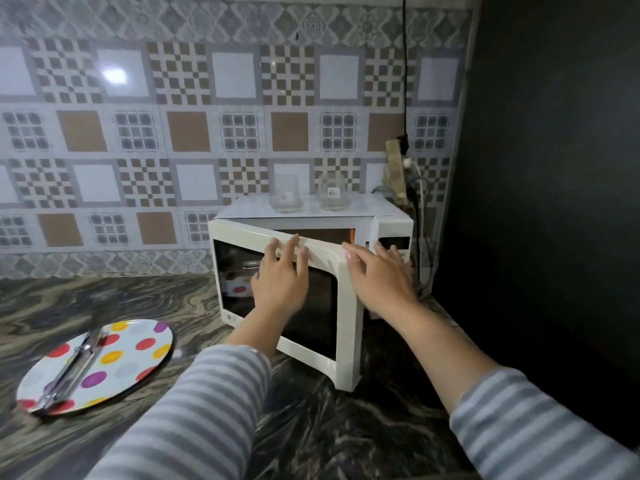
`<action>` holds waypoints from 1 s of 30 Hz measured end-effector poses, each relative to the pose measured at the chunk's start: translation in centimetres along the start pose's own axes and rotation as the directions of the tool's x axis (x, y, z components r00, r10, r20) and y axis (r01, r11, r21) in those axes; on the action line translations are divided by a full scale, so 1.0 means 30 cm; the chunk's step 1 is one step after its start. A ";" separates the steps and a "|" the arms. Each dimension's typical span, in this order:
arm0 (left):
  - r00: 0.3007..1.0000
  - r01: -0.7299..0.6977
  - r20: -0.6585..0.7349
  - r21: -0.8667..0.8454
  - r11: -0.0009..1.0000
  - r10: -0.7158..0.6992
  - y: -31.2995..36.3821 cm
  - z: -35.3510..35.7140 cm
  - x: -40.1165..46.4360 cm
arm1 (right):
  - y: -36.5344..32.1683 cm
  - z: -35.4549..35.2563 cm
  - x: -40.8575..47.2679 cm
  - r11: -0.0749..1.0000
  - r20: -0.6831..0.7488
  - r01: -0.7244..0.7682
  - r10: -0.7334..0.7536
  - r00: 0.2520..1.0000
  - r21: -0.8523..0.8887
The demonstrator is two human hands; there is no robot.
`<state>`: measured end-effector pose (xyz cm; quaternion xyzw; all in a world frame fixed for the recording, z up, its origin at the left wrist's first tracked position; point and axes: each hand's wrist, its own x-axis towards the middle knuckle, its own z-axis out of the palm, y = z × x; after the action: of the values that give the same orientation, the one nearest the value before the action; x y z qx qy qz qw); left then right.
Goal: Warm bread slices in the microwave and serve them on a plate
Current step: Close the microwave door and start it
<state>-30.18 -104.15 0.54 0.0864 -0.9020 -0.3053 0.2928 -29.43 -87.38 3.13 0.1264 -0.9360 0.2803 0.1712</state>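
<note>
Standing on the dark marbled counter [104, 299] against the tiled wall, the white microwave [311, 223] is the bulkiest thing here, heavy and rigid enough, I judge, to stay put under a push on its door. Its door [287, 299] hangs partly open, hinged at the left, a stiff panel that should swing easily if pressed flat near the free right edge. The left hand [280, 282] rests with straight, spread fingers on the door's upper front, and the right hand [377, 282] reaches with fingers spread past the door's right edge, holding nothing. Left of the microwave lies the polka-dot plate [131, 355], probably light, slick and liable to slide; best lifted at the rim. Metal tongs [72, 372] lie across it. No bread slices are visible; the glass shows only a reflection.
</note>
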 end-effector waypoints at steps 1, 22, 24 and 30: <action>1.000 0.000 -0.023 -0.006 1.000 0.000 0.012 0.044 0.000 | 0.033 -0.009 0.037 1.000 0.010 0.011 -0.011 1.000 -0.009; 0.965 -0.245 0.049 -0.192 0.950 0.258 0.080 0.621 0.047 | 0.438 0.010 0.587 0.862 0.085 0.367 -0.361 0.929 -0.349; 0.965 -0.245 0.051 -0.175 0.953 0.258 0.081 0.630 0.064 | 0.451 0.025 0.595 0.849 0.040 0.391 -0.404 0.914 -0.355; 0.952 -0.297 0.032 -0.159 0.942 0.305 0.072 0.654 0.119 | 0.456 0.040 0.620 0.820 0.006 0.428 -0.460 0.888 -0.380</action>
<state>-44.43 -93.81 -9.06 -0.0837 -0.8864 -0.3273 0.3163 -51.19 -79.59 2.89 0.2941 -0.9082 0.0558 0.2925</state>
